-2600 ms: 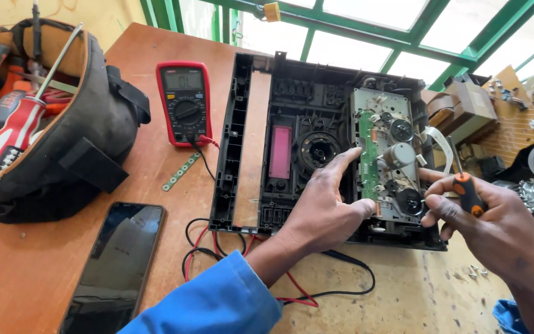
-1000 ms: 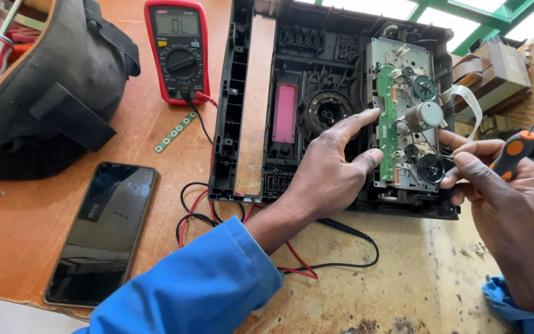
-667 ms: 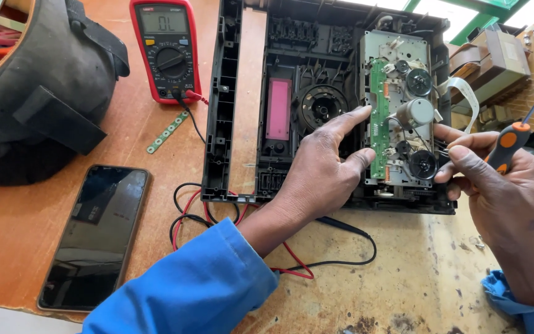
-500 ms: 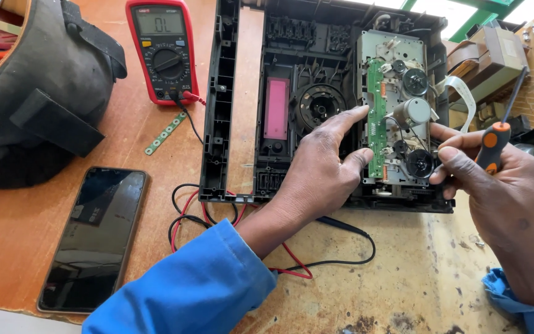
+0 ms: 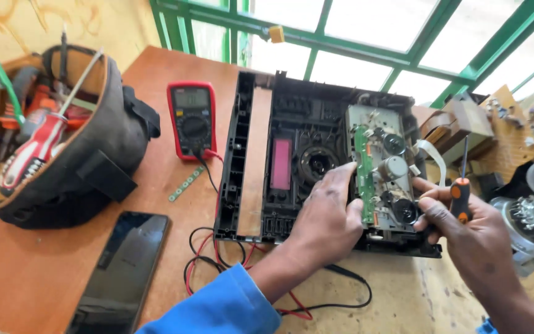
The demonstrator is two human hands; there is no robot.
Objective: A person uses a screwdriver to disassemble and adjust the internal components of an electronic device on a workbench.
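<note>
Left hand rests on opened black player chassis, fingers spread, index finger on edge of metal tape mechanism — clasping nothing. Right hand clenched around orange-handled screwdriver, shaft now pointing upward, fingertips at mechanism's right side. Chassis lies mid-bench, beside red multimeter. View has tilted up since half second ago — tool bag contents visible again, window frame too; phone lower left, partly cut off.

Green-framed window lights a wooden table.
</note>
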